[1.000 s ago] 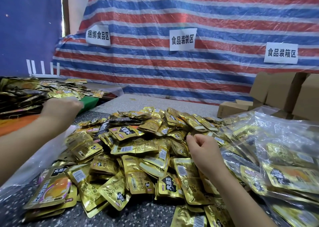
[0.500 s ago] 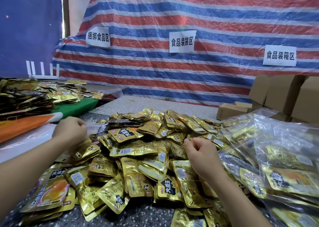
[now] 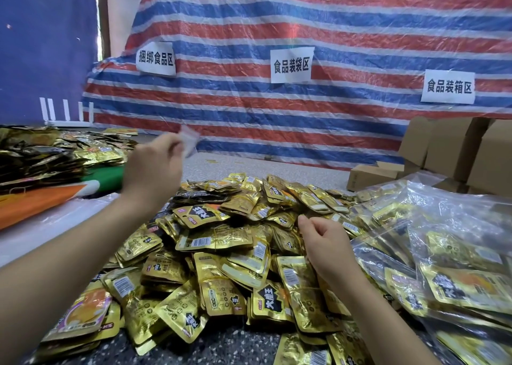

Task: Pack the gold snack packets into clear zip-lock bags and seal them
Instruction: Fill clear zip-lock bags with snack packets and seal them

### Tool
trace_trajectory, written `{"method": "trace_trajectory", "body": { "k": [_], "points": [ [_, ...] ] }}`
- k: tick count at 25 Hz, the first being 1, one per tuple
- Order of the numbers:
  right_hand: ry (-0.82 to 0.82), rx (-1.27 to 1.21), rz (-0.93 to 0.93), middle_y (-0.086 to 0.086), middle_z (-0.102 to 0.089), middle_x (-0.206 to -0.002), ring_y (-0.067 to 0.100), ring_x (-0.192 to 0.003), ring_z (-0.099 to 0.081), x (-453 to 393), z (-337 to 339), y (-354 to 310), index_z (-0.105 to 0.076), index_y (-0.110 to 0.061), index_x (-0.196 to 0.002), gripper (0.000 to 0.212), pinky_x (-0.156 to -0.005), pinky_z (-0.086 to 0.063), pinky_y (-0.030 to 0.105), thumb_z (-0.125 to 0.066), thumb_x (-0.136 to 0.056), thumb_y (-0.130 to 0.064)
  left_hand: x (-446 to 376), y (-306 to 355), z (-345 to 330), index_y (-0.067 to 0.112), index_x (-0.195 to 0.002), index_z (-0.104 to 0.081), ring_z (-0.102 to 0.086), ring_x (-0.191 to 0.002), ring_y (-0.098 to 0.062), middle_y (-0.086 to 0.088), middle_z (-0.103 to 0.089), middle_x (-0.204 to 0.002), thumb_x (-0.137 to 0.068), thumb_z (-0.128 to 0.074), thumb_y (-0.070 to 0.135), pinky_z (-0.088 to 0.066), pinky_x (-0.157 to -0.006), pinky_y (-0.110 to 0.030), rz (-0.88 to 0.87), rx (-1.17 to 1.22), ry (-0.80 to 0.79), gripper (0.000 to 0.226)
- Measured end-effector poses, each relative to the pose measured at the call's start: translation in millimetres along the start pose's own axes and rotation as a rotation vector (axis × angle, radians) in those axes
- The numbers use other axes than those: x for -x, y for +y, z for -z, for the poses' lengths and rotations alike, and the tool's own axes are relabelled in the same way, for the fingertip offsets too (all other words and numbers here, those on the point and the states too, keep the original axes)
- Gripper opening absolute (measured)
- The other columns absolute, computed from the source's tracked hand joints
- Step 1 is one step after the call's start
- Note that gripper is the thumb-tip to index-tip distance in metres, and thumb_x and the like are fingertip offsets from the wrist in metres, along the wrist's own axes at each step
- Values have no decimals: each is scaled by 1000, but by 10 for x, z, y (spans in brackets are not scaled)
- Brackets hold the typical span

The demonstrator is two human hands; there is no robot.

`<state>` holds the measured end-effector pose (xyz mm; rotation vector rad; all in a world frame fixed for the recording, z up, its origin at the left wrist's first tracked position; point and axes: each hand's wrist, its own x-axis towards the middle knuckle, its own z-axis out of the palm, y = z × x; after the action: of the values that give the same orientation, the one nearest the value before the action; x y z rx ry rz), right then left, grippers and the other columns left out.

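Gold pkts (image 3: 221, 253) heaped mid-table; filled clear bags (image 3: 443, 253) stacked right.

blurred clear bag (image 3: 189, 140), left hand (image 3: 155, 167) motion-smeared

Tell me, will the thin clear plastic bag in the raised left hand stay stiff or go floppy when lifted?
Probably floppy: the thin clear plastic bag looks like crumpled film above the left hand. Likely very light, pinched at one edge. Possibly slippery, since it shines.
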<state>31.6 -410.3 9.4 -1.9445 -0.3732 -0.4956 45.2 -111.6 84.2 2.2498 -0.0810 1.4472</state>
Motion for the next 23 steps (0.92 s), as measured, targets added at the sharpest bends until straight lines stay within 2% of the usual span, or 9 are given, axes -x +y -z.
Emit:
{"method": "trace_trajectory", "body": {
  "k": [3,7,11,14,16,19,21,23],
  "points": [
    [-38,-256,-210,1,-43,-47,18,-46,-41,-34,37,-54,-47,-21,-46,64,-55,-40,32,-37,-105,-44,250,620,-172,14,-105,-68,-51,-47,-18,-4,-62,-63,-101,-49,15,-42,-40,-33,-205,191,-86,19],
    [-59,-615,-413,6,-49,-54,18,-46,-44,-61,119,-99,-53,-12,-61,66,-47,-41,27,-28,-102,-57,719,1154,-465,13,-106,-70,-55,-51,-17,-2,-67,-69,-101,-50,16,-45,-46,-38,-273,387,-194,21],
    [-15,-674,-552,7,-48,-55,19,-44,-43,-89,202,-65,-50,-10,-68,70,-43,-40,24,-28,-95,-71,1025,1325,-562,17,-111,-71,-68,-73,-19,2,-75,-89,-97,-56,16,-53,-62,-38,-263,510,-251,21],
    [-15,-642,-608,5,-48,-54,18,-44,-42,-88,241,-64,-49,-11,-67,70,-41,-38,23,-33,-92,-74,1105,1321,-549,16,-105,-73,-68,-78,-10,7,-74,-91,-94,-57,19,-55,-69,-33,-232,539,-269,20],
    [-41,-605,-631,4,-46,-55,17,-46,-40,-82,240,-67,-49,-13,-65,63,-43,-36,22,-40,-94,-68,1114,1303,-538,17,-104,-74,-67,-83,-5,10,-74,-93,-93,-58,17,-53,-78,-30,-246,554,-325,20],
    [-50,-539,-623,2,-46,-56,15,-48,-39,-61,224,-91,-49,-12,-71,35,-46,-37,24,-47,-99,-34,1167,1265,-509,20,-108,-74,-62,-102,0,11,-72,-106,-94,-62,17,-43,-92,-13,-271,565,-457,19],
    [-31,-508,-610,2,-47,-54,16,-47,-42,-49,218,-99,-48,-12,-73,24,-46,-40,27,-43,-96,-17,1203,1257,-475,24,-109,-73,-57,-109,6,17,-69,-110,-94,-60,31,-36,-93,-4,-253,576,-525,20],
    [-36,-489,-572,2,-45,-53,18,-49,-46,-34,221,-132,-46,-12,-70,25,-47,-41,27,-41,-95,-11,1205,1273,-431,29,-105,-71,-56,-105,8,22,-67,-104,-92,-50,50,-39,-86,-3,-190,616,-606,32]
  ]
}}
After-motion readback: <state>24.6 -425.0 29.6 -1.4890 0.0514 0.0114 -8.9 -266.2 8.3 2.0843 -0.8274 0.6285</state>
